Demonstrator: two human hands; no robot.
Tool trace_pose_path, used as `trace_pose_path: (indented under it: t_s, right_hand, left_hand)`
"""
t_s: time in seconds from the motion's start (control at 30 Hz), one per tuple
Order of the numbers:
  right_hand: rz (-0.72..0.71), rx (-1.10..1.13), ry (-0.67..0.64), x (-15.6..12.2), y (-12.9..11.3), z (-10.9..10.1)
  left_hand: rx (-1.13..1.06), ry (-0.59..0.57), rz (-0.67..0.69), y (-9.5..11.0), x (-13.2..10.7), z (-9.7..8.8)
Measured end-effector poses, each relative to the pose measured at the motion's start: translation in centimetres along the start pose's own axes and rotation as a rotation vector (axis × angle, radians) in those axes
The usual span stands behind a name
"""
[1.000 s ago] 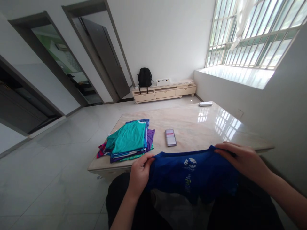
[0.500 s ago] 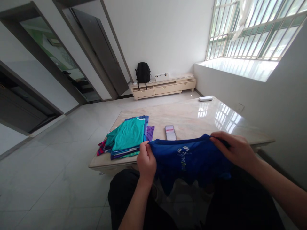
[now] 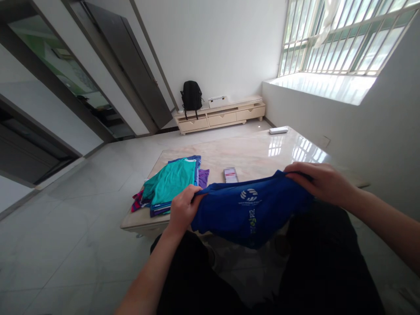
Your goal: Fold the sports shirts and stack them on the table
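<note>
I hold a dark blue shirt (image 3: 252, 214) with a white logo stretched between both hands, hanging over my lap at the near edge of the marble table (image 3: 256, 153). My left hand (image 3: 183, 209) pinches its left edge, fingers closed on the cloth. My right hand (image 3: 320, 181) grips its right edge, fingers curled over the fabric. A stack of folded clothes (image 3: 170, 186), teal on top with blue and purple below, lies on the table's left side, just beyond my left hand.
A small pink-and-white card packet (image 3: 230, 175) lies mid-table behind the shirt. A white remote (image 3: 278, 130) rests at the far edge. Beyond stand a low cream cabinet (image 3: 219, 118) with a black backpack (image 3: 191, 97), open doors at left and a barred window at right.
Both hands have lifted the blue shirt higher and forward over the table's edge. The shirt now bunches more between them, and the view has tilted down.
</note>
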State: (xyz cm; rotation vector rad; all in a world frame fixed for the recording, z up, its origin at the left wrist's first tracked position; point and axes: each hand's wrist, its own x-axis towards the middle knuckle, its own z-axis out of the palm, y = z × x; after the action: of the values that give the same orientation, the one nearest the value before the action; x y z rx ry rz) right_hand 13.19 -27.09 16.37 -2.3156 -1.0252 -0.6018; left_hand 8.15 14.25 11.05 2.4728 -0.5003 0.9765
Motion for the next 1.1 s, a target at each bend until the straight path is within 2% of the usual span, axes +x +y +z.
trace_pose_path:
  t_s: [0.17, 0.33, 0.4, 0.5, 0.6, 0.7, 0.77, 0.83, 0.93, 1.03, 1.1]
  right_hand:
    - [0.055, -0.019, 0.063, -0.1, -0.8, 0.4]
    - [0.157, -0.054, 0.213, -1.0, -2.1, 1.5]
    - [0.148, -0.063, 0.273, -1.4, -2.4, 1.7]
    - [0.07, -0.079, 0.284, -1.8, -2.2, 1.5]
    - [-0.05, -0.097, 0.162, -1.9, -1.5, 0.8]
    - [-0.161, -0.138, 0.026, -2.1, -0.9, 0.2]
    - [-0.217, -0.168, -0.007, -2.2, -0.7, 0.1]
    - [-0.241, -0.178, -0.008, -2.2, -0.8, 0.1]
    - [-0.199, -0.142, -0.015, -2.2, -1.2, 0.1]
    - [-0.101, -0.062, -0.02, -2.2, -1.8, 0.0]
    - [-0.011, -0.007, -0.009, -2.3, -2.2, 0.0]
  left_hand:
    - [-0.054, 0.139, -0.184, 1.4, 0.5, -0.8]
    - [0.011, 0.211, -0.209, 3.5, 0.6, -1.9]
    - [0.101, 0.239, -0.149, 3.6, 0.3, -2.3]
    - [0.279, 0.217, 0.097, 2.6, -0.4, -3.0]
    - [0.397, 0.118, 0.34, 0.8, -1.1, -3.7]
    - [0.447, 0.035, 0.423, -0.6, -1.5, -4.0]
    - [0.451, 0.017, 0.433, -1.2, -1.7, -4.1]
    - [0.432, 0.02, 0.416, -1.6, -1.8, -3.9]
    - [0.372, 0.064, 0.329, -1.4, -1.9, -3.5]
    - [0.235, 0.106, 0.15, -0.1, -1.7, -3.1]
    - [0.07, 0.095, 0.008, 1.2, -1.5, -2.9]
